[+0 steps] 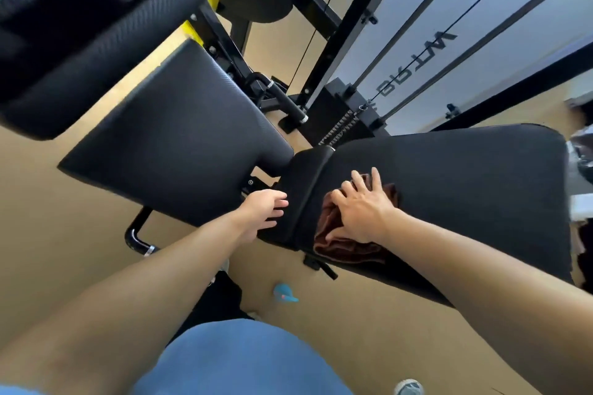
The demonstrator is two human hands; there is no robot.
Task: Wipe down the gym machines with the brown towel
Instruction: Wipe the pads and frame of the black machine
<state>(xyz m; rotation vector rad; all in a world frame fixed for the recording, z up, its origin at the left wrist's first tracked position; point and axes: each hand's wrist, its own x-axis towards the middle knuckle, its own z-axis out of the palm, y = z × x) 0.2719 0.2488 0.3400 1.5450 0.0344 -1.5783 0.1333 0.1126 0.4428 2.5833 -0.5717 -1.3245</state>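
A brown towel lies bunched on the black padded bench at centre right. My right hand presses flat on the towel with fingers spread, covering its upper half. My left hand rests on the bench's left end, where a smaller black seat pad meets the long pad; its fingers are loosely apart and hold nothing. Another black machine pad stands just left of that hand.
A weight stack with guide rods and a cable rises behind the bench. A large black pad hangs at upper left. A black foot bar sticks out low on the tan floor. A small blue object lies on the floor.
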